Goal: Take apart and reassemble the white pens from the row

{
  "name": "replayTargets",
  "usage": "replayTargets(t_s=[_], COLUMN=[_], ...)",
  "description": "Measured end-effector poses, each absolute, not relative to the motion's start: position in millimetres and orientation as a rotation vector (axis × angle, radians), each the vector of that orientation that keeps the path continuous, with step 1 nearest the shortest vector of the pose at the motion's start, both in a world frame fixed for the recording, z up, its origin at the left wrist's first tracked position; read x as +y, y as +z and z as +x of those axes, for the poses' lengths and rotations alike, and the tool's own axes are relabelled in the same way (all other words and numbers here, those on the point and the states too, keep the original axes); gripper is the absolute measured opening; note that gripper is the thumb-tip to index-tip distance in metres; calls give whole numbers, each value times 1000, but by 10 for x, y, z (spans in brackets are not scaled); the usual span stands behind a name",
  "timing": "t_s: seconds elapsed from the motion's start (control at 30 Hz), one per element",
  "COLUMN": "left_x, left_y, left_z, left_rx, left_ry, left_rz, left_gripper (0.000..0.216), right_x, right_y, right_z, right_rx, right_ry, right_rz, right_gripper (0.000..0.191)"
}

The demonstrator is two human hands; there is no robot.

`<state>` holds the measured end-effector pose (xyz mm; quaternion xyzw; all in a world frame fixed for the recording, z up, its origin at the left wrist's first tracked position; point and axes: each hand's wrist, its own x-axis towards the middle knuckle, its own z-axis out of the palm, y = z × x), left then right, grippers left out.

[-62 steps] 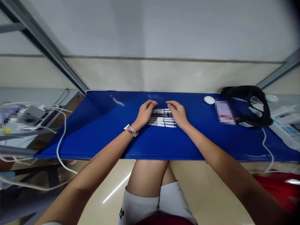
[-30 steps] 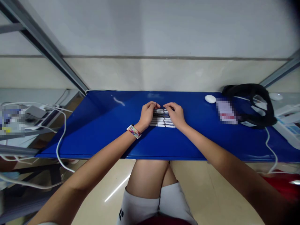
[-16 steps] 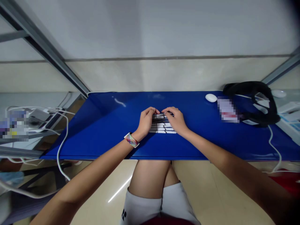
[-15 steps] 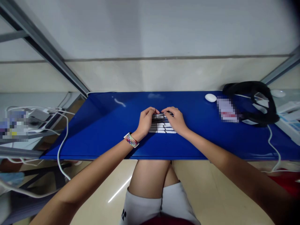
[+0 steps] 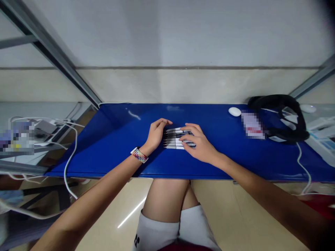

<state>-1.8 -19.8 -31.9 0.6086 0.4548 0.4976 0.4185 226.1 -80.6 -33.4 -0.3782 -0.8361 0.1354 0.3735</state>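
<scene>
Several white-and-grey pens (image 5: 175, 143) lie side by side on the blue table (image 5: 115, 139), their dark tips towards the left. My left hand (image 5: 157, 133) rests at the tip end, fingers stretched out and holding nothing. Over the right ends of the pens is my right hand (image 5: 199, 142), its fingers spread and touching or just above them. That hand covers part of the right ends. A colourful woven band (image 5: 140, 155) circles my left wrist.
At the table's right lie a white computer mouse (image 5: 235, 112), a blurred-out flat item (image 5: 251, 124) and a black headset-like strap (image 5: 300, 118). A white cable (image 5: 70, 164) hangs by the left edge. Grey metal posts (image 5: 65, 69) frame the table against the wall.
My left hand has shifted left, off the pens, showing their tips. My right hand has moved slightly nearer to me and its fingers have spread over the pens' right ends.
</scene>
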Motion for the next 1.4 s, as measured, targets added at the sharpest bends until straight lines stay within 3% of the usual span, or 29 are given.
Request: replayTargets(t_s=[0.3,0.7,0.87,1.03,1.17,1.4], left_x=[-32,107,284,370,426,595], left_y=[-340,-277,-218,-68,-15,-221], left_z=[62,251,224,193,184,-8], left_rx=[1113,1042,853,731,786,934], left_ry=[1291,1438,1529,1291,1290,1243], left_rz=[1504,1426,1418,1665,1795,1870], left_gripper=[28,24,24,37,28,22], right_x=[-1092,-1086,-728,-123,218,506], right_y=[-313,-304,-83,106,29,-368], right_z=[2251,2338,2402,2511,2493,2411], right_rx=[-2295,-2335,-2163,-1945,-1858,-1551], right_ry=[235,158,195,124,295,728], right_rz=[-844,-862,-809,-971,-1008,-1089], right_gripper=[20,4,11,6,7,33])
